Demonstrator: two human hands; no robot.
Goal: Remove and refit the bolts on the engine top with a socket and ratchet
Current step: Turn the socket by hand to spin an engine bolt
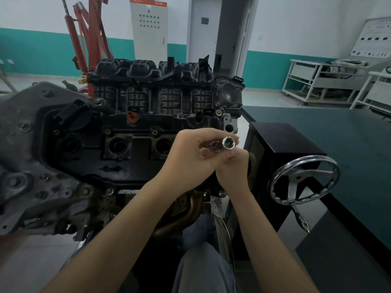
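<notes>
Single head-worn view, wide-angle, edges bowed. Looks forward and down from above person's forearms. Hands (208, 157) meet near frame centre, close to lens. Engine (118, 132) just beyond them, filling left and middle. Handwheel (303, 180) near, lower right. Tabletop (330, 132) stretches away on right. Far wall, door (203, 28), cabinet (148, 28) across top, well off.

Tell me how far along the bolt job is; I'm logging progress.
Done: nothing can be confirmed. In hand: both hands, left hand and right hand, hold the socket in front of the engine top, open end toward the camera, not on any bolt. Left: bolts such as one at remain seated, so loosening and refitting seem ahead.
</notes>
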